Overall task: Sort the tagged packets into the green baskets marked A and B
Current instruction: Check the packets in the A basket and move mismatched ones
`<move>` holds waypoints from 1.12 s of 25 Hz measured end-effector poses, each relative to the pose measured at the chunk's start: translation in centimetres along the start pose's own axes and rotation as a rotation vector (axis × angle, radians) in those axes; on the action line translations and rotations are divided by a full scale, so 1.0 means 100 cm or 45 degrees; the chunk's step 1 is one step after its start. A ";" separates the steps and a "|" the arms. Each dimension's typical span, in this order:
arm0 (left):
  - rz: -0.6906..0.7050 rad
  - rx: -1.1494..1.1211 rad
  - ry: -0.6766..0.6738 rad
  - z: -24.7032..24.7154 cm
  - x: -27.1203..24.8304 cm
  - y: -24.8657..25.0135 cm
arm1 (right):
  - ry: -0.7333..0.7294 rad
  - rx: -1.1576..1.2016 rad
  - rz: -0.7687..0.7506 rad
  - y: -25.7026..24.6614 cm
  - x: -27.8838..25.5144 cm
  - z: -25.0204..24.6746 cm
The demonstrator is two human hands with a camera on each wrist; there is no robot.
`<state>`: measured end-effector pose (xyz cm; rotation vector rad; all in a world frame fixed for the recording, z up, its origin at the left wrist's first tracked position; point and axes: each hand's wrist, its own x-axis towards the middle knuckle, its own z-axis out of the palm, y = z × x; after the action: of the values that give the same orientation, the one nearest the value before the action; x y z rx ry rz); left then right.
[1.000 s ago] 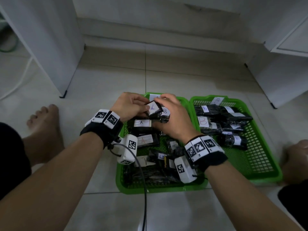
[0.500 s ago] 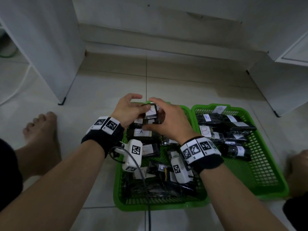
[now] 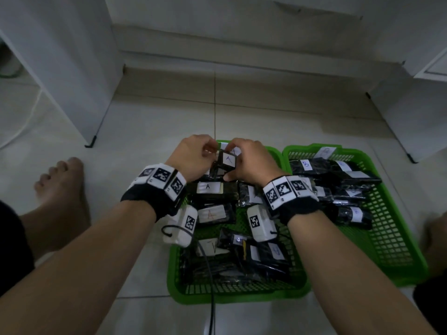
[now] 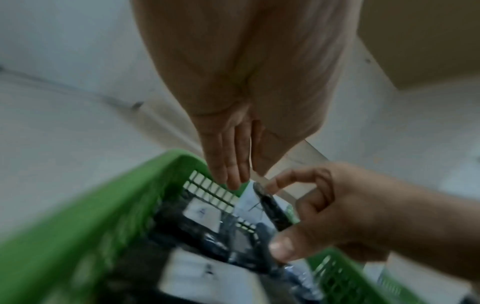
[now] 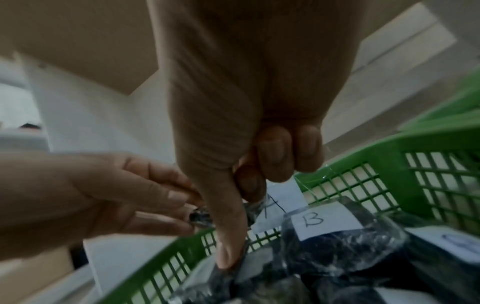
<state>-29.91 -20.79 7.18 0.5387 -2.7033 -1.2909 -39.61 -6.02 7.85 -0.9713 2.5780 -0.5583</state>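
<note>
Both hands hold one black packet (image 3: 227,163) with a white tag marked A, just above the far end of the left green basket (image 3: 237,298). My left hand (image 3: 205,153) pinches its left edge, and in the left wrist view the fingers (image 4: 231,174) lie fairly straight against the thumb on a clear plastic strip. My right hand (image 3: 244,160) grips the right side, thumb (image 5: 228,242) below and fingers curled above. Several packets tagged A (image 3: 208,187) lie in this basket, and one tagged B (image 5: 322,220) lies beside the right hand. The right green basket (image 3: 411,262) holds packets tagged B (image 3: 306,163).
The baskets stand side by side on a tiled floor. A bare foot (image 3: 60,184) rests left of them and part of a leg (image 3: 435,233) shows at the right edge. White cabinets (image 3: 60,56) flank the floor on both sides. A black cable (image 3: 211,286) hangs over the left basket's near rim.
Both hands have kept hold of the packet and carried it toward the left basket's far end. Its A tag now faces up toward the head camera.
</note>
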 end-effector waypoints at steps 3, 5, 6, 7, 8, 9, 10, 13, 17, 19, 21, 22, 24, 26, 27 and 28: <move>0.118 0.690 -0.262 0.003 -0.005 -0.005 | -0.052 -0.190 0.009 -0.002 0.007 0.008; 0.120 0.893 -0.362 0.007 -0.007 -0.014 | -0.090 -0.218 0.016 -0.003 0.010 0.011; 0.145 0.942 -0.343 0.009 -0.008 -0.018 | -0.092 -0.202 0.013 -0.002 0.011 0.012; 0.174 0.964 -0.307 0.010 -0.008 -0.021 | -0.079 -0.186 0.007 -0.002 0.011 0.012; 0.201 0.973 -0.270 0.010 -0.008 -0.022 | -0.055 -0.187 -0.007 -0.002 0.010 0.011; 0.219 0.975 -0.237 0.010 -0.009 -0.024 | -0.028 -0.203 -0.025 -0.002 0.008 0.011; 0.227 0.971 -0.221 0.010 -0.009 -0.026 | -0.003 -0.222 -0.044 -0.001 0.005 0.012; 0.250 0.921 -0.245 0.008 -0.013 -0.027 | 0.037 -0.219 -0.067 0.003 -0.007 0.013; 0.362 0.686 -0.114 0.006 -0.025 -0.016 | -0.094 -0.210 0.050 0.000 -0.037 0.005; 0.361 0.564 -0.276 0.008 -0.036 -0.004 | -0.421 -0.242 0.109 -0.003 -0.059 0.006; 0.320 0.633 -0.528 0.015 -0.046 0.000 | -0.684 -0.384 0.126 -0.004 -0.077 0.014; 0.278 0.723 -0.644 0.021 -0.050 0.001 | -0.749 -0.443 0.113 -0.003 -0.084 0.020; 0.181 0.856 -0.796 0.033 -0.057 0.000 | -0.783 -0.432 0.064 0.001 -0.090 0.029; 0.122 0.959 -0.801 0.041 -0.064 0.001 | -0.766 -0.347 0.052 0.005 -0.092 0.032; 0.114 1.003 -0.766 0.043 -0.066 0.002 | -0.735 -0.305 0.060 0.007 -0.092 0.030; 0.117 1.021 -0.727 0.044 -0.067 0.003 | -0.696 -0.249 0.079 0.011 -0.091 0.027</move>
<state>-24.74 -15.04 5.02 0.0728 -3.6329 -0.2923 -32.59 0.24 6.50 -0.9409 2.1793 -0.0088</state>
